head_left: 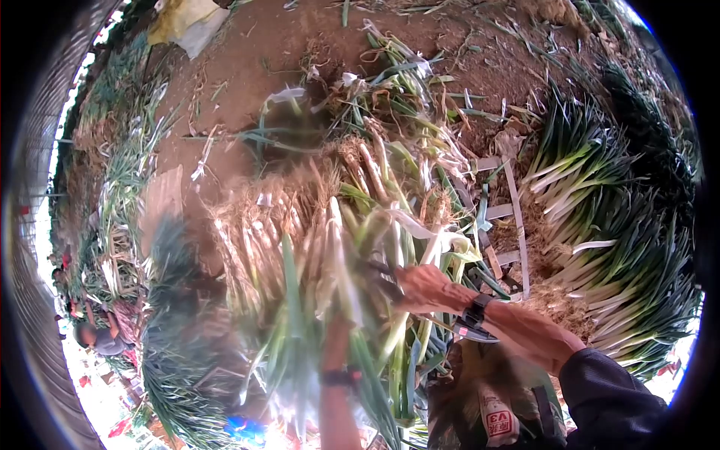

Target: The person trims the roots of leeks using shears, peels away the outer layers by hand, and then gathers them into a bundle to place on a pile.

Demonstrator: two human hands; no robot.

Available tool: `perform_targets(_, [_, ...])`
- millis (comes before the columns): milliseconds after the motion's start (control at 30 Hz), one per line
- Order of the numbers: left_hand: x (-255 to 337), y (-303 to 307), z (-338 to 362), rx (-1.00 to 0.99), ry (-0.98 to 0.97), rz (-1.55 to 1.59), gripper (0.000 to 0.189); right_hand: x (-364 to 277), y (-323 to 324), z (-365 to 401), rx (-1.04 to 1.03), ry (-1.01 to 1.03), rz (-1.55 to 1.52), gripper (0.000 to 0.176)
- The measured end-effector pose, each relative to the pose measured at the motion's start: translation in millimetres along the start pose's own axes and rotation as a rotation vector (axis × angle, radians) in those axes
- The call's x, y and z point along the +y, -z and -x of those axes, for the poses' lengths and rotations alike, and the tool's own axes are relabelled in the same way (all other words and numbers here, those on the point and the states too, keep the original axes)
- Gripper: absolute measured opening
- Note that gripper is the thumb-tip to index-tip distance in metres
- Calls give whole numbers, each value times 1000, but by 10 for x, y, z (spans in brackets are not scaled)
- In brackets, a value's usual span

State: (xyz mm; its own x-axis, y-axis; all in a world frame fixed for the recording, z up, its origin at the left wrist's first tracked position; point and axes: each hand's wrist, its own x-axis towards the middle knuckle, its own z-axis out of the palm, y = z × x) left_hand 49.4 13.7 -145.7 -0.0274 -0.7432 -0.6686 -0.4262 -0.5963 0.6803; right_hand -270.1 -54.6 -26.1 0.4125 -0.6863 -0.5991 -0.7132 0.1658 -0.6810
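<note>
My right hand [424,288] comes in from the right with a dark watch on its wrist. Its fingers are curled round something dark that I cannot make out. Just below that wrist is a curved metal piece [476,333]. Motion smears my left hand [337,330] at the lower middle, and its fingers are not distinct. Long green-and-white stalks [341,274] stand right by it, with pale stems and green leaves hanging down. Left of them lies a row of similar stalks [259,251], their brown roots pointing away from me.
Bundles of green stalks [600,262] line the right side, beside a pale strap frame [517,225]. More leaves [176,337] lie at the left. Loose trimmings [405,90] litter the brown soil [262,37]. A person [109,341] is at the far left.
</note>
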Motion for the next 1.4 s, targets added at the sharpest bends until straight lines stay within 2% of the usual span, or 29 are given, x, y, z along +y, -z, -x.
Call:
perform_targets(33, [25,-7,-8,-2,46,66,37,-12,-9,-28,-9,-26,19,51])
perform_targets(100, [97,-40,39,51,11,-6,36,-59,21,-60,-26,-80,56,42])
perform_targets(167, [178,-84,178,125,-96,-248,35,-120,75,49,-38,-19,-10,42])
perform_targets(233, [483,-95,374,122,-89,-421,35,-256,197,211,-64,19,-39,47])
perform_targets(300, [774,-131,528,116,-33,-578,31,-229,141,204,-13,-48,-94,50])
perform_targets(400, [499,-145,626,190,-98,-568,31,-212,129,275,-8,-110,-148,58])
perform_targets(500, [287,-179,848,341,-273,-689,32,-200,98,542,66,-7,-239,64])
perform_targets(567, [334,-245,976,401,-270,-705,33,-180,-26,716,151,83,-187,65])
perform_targets(633, [538,-315,1179,395,-130,-635,33,-183,-36,883,189,134,-156,67])
perform_targets(700, [346,-386,1355,449,-309,-740,36,-217,-11,1031,252,210,-143,68])
perform_targets(733, [299,-413,1410,403,-366,-825,43,-192,-38,1054,288,256,-106,65])
perform_targets(800, [206,-468,1519,318,-495,-986,58,-94,-144,1099,428,482,78,60])
perform_targets(900, [270,-757,1567,302,-454,-801,55,1,-248,1151,460,520,180,61])
perform_targets(1000, [472,-1013,1593,256,-345,-914,49,-32,-314,1171,353,389,171,69])
perform_targets(1133, [426,-778,1446,70,-490,-559,47,-39,-453,1134,160,254,70,82])
perform_targets(1233, [394,-401,1101,106,-98,-727,61,-14,-540,1015,112,210,145,79])
perform_targets(1300, [804,-181,923,368,-251,-652,69,-128,-446,975,86,196,195,78])
perform_targets(1400, [412,-64,553,463,-114,-918,97,-256,-353,946,91,218,253,76])
